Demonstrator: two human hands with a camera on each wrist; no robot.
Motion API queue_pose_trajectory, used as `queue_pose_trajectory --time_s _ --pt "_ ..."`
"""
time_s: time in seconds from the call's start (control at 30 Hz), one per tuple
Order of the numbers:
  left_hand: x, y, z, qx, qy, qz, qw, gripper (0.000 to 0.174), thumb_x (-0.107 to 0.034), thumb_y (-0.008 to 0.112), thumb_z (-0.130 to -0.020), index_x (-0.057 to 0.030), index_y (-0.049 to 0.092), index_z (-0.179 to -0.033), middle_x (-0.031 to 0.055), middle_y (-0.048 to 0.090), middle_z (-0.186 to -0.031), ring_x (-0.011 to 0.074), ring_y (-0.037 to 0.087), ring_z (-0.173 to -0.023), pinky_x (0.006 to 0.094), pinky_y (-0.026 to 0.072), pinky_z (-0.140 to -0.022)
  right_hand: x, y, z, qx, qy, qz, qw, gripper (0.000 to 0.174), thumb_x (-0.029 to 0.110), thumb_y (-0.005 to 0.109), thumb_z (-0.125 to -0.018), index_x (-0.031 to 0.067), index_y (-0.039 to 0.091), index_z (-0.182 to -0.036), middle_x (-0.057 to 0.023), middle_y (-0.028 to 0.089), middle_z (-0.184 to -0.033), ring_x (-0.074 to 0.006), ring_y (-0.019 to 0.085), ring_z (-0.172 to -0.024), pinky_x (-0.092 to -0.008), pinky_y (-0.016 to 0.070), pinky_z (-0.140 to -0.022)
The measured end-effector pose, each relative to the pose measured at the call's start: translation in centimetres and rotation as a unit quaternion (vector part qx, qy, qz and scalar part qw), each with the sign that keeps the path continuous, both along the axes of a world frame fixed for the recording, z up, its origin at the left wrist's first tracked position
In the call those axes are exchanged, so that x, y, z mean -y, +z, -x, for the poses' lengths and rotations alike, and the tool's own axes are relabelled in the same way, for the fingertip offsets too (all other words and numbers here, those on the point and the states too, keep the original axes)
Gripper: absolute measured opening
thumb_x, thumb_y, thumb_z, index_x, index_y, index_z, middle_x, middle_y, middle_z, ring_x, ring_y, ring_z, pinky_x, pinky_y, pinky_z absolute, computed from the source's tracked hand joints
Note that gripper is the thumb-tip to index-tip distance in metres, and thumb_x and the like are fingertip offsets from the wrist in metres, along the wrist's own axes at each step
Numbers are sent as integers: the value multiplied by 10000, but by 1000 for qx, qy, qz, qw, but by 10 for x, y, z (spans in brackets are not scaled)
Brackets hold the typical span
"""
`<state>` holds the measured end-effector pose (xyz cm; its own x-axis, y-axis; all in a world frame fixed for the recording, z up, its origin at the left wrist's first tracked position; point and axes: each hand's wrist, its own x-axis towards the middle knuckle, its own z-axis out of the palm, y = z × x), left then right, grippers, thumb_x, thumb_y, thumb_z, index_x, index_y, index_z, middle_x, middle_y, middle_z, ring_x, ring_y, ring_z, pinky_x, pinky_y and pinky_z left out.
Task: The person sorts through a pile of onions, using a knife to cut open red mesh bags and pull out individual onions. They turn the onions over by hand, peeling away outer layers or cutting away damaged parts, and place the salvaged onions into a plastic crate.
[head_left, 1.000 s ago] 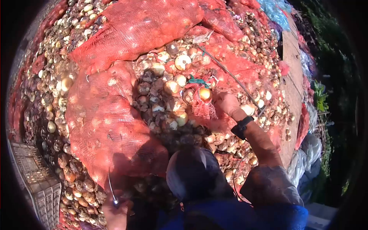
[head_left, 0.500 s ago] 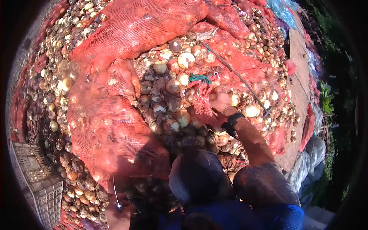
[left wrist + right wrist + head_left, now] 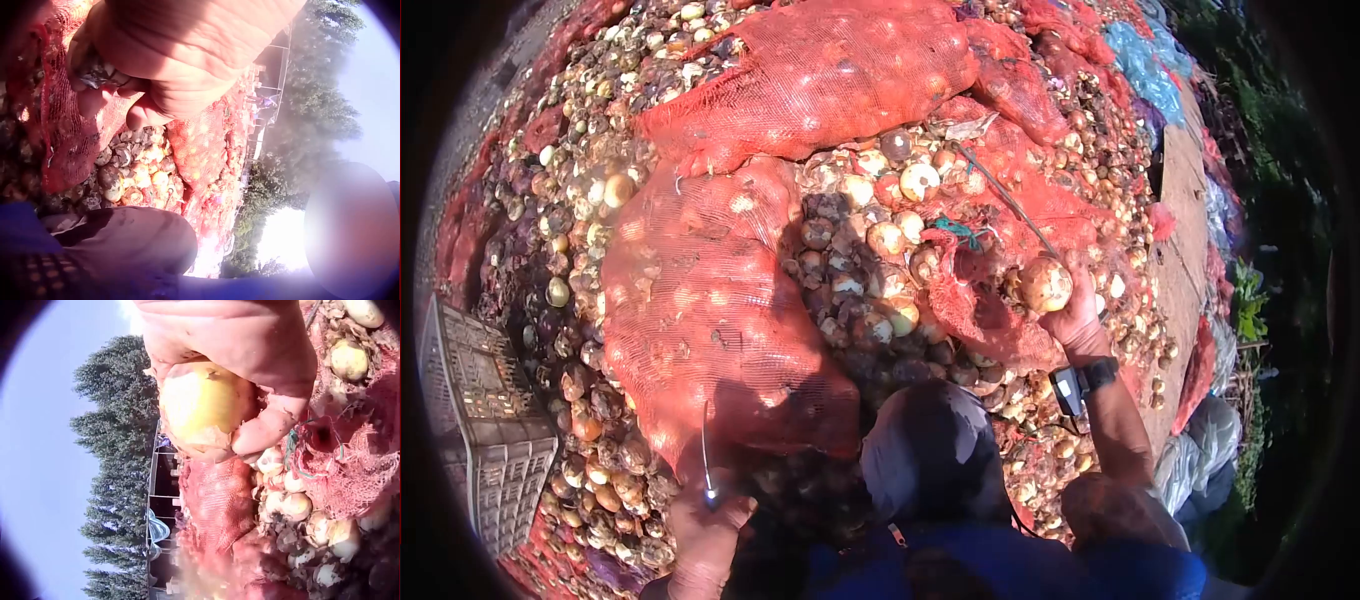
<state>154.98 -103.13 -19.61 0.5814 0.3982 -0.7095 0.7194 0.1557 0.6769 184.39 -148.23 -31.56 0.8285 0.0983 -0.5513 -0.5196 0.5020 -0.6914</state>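
My right hand [image 3: 1075, 318] grips a pale yellow onion [image 3: 1047, 284] above the onion heap, beside a loose red mesh bag [image 3: 1010, 340] with a green tie [image 3: 958, 230]. In the right wrist view the thumb and fingers curl round that onion [image 3: 203, 412], whose dry skin is flaking. Low on the left, my left hand [image 3: 703, 535] holds a thin curved metal tool [image 3: 706, 455] near the lower end of a filled red mesh sack [image 3: 710, 300]. The left wrist view shows its fingers curled, with a shiny bit of metal [image 3: 100, 76] among them.
Another filled red sack [image 3: 830, 80] lies across the far side. A dark rod [image 3: 1008, 195] rests on red netting. Onions [image 3: 590, 400] spread all round; a plastic crate [image 3: 505, 440] stands at left, and a board [image 3: 1183, 220] runs along the right. My knee [image 3: 131, 237] is close below.
My right hand has risen from the mesh bag and moved right, now with an onion in it. The loose mesh has shifted and spread. The left hand stays low with its tool.
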Motion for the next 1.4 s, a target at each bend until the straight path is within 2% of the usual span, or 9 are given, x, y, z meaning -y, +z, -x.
queue_pose_trajectory --time_s 0.2,0.3,0.47,0.63,0.93,1.0,1.13,1.27,1.4 --pt "9 8 -8 -27 7 15 999 319 51 656 -778 18 579 -1086 56 635 -746 104 574 -556 238 499 -518 -324 212 -18 292 439 -245 814 411 367 540 -1008 65 548 -1286 -145 666 -1166 -298 685 -1013 -433 620 -733" --pt "5 17 -4 -27 37 19 999 320 51 652 -781 15 579 -1090 62 639 -735 104 563 -531 241 501 -505 -369 259 -20 521 379 -13 765 371 311 648 -937 73 579 -1214 -58 670 -1046 -195 676 -887 -331 592 -673" --pt "8 15 10 -4 73 48 996 349 49 662 -765 7 583 -1102 62 616 -767 117 594 -557 251 507 -469 -284 140 -158 380 213 326 839 406 263 741 -860 24 638 -1171 -62 686 -1038 -146 659 -888 -293 548 -680" --pt "6 2 18 -2 94 28 995 419 -35 755 -738 33 585 -1114 73 625 -788 147 610 -551 290 556 -484 -174 -7 -165 225 246 645 687 457 325 713 -785 104 671 -1183 -203 643 -1215 -362 621 -1117 -401 484 -969" --pt "6 -3 19 -59 85 6 995 428 -48 764 -736 32 584 -1117 75 628 -789 147 608 -546 290 555 -482 -199 -130 -185 267 279 780 492 699 211 767 -713 119 502 -1354 -171 504 -1290 -322 532 -1230 -467 468 -999" --pt "6 -2 19 -71 87 3 994 431 -51 766 -736 32 584 -1117 75 629 -790 148 608 -545 289 554 -482 -187 -139 -185 288 239 782 498 661 164 773 -713 96 503 -1313 -179 528 -1219 -342 595 -1120 -450 496 -957" --pt "7 -7 18 -74 89 11 993 435 -57 770 -735 32 584 -1118 76 630 -790 148 607 -543 289 554 -481 -155 -112 -196 186 69 198 960 529 196 703 -804 16 517 -1265 -236 653 -1117 -413 636 -1083 -474 561 -849" --pt "6 -14 13 -63 75 6 995 440 -62 774 -734 31 584 -1120 77 632 -790 148 607 -540 289 554 -480 -129 -67 -155 89 173 -282 939 515 332 611 -871 23 532 -1276 -266 631 -1184 -451 626 -1091 -571 559 -812" --pt "1 -15 14 -41 53 -4 998 444 -68 777 -734 31 584 -1121 78 633 -791 148 606 -538 289 553 -479 -142 -48 -116 73 186 -326 924 528 375 633 -851 43 566 -1255 -284 604 -1225 -464 637 -1041 -574 577 -748"
